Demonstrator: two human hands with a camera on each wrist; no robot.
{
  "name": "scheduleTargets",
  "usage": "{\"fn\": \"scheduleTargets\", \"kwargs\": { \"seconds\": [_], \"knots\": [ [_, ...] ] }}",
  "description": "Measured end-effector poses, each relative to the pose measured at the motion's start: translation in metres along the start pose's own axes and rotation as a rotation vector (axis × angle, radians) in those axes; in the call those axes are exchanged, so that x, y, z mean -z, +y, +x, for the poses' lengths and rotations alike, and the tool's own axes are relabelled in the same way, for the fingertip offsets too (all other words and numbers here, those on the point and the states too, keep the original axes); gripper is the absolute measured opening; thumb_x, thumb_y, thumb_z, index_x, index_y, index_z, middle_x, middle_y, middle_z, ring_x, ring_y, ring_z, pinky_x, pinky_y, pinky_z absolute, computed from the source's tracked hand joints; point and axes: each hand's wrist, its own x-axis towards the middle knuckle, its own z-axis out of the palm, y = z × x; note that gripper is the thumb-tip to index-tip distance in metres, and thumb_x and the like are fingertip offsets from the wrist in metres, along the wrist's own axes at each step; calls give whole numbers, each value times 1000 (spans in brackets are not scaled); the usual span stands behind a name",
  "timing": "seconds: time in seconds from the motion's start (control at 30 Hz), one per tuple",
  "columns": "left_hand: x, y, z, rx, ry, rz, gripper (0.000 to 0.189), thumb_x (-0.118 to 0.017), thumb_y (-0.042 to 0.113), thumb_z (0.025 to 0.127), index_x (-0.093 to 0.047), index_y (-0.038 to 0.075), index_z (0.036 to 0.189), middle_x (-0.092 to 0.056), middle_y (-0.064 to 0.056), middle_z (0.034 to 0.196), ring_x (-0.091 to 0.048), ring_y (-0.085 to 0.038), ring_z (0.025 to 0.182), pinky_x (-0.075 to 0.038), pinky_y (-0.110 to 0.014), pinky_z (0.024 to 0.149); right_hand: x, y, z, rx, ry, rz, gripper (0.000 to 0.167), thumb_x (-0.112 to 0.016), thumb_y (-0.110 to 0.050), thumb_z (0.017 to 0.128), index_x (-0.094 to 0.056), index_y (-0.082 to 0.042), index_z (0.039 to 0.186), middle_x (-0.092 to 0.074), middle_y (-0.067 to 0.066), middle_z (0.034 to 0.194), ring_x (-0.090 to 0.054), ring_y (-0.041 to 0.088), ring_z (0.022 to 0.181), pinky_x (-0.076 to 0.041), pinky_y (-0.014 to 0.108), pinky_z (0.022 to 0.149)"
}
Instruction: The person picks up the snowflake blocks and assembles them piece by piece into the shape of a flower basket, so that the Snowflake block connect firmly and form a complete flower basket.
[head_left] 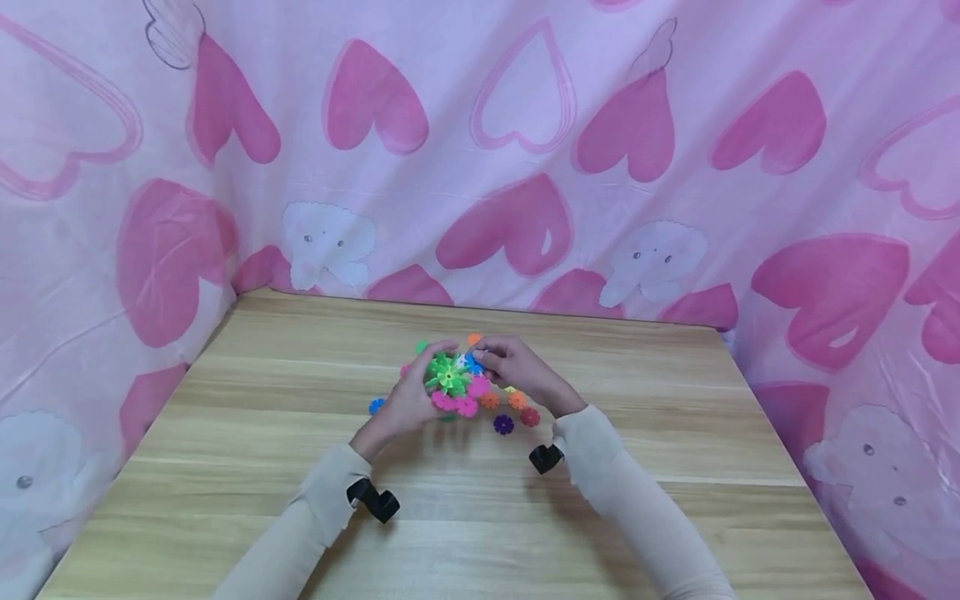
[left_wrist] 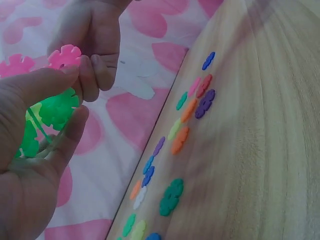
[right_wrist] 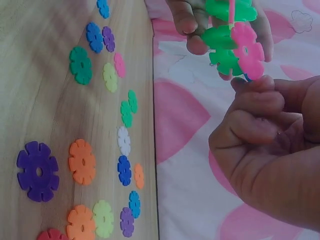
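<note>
Above the table, my left hand [head_left: 405, 406] holds a cluster of interlocked flower-shaped plastic discs [head_left: 450, 377], green in the middle with pink ones around. In the left wrist view its thumb and fingers wrap the green discs [left_wrist: 56, 111], and a pink disc [left_wrist: 64, 55] shows past the thumb. My right hand [head_left: 523, 371] pinches a blue flower disc [head_left: 473, 364] at the cluster's right side. From the right wrist, those fingertips sit right below a pink disc [right_wrist: 252, 59], with only a sliver of blue showing; the fingers cover the rest.
Loose flower discs lie on the wooden table [head_left: 465, 533] under and around the hands, among them a purple disc [right_wrist: 27, 172], an orange disc [right_wrist: 75, 165] and a dark green disc [left_wrist: 171, 196]. A pink heart-patterned curtain [head_left: 375, 192] closes off the back and sides.
</note>
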Motion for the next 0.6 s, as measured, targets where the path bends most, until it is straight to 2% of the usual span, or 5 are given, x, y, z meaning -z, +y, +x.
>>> {"fn": "scheduleTargets", "kwargs": {
  "seconds": [0.13,0.2,0.3,0.43,0.6],
  "knots": [
    [0,-2,1,-9,84,-4,85,-86,0,72,-42,15,143,-45,-19,148,-42,-42,140,-34,-62,115,-2,7,-3,-76,140,104,25,-47,-22,107,-62,-3,103,-53,1,73,-45,12,62,-42,22,56],
    [1,-4,2,-18,142,-1,84,-86,-1,71,-43,12,142,-47,-20,146,-44,-42,138,-36,-60,114,-7,12,-5,-120,175,186,25,-47,-23,107,-60,-4,96,-56,1,72,-50,11,62,-45,22,57],
    [3,-7,6,-65,199,-13,81,-84,-6,70,-44,7,140,-49,-22,142,-47,-43,135,-39,-58,112,-19,18,-13,-151,112,340,28,-46,-22,107,-58,1,96,-62,1,72,-56,10,61,-49,22,58],
    [5,-10,9,-105,208,-30,78,-80,-10,72,-45,7,140,-49,-23,141,-49,-44,131,-43,-57,110,-38,15,-21,-178,-18,487,30,-50,-23,104,-59,5,105,-68,1,72,-62,9,59,-53,19,57],
    [3,-10,11,-103,200,-12,77,-82,-6,74,-46,9,140,-46,-21,142,-48,-44,132,-45,-56,107,-49,12,-20,-182,-9,534,22,-55,-19,102,-63,-4,90,-64,-2,64,-56,5,53,-47,15,50]
  ]
}}
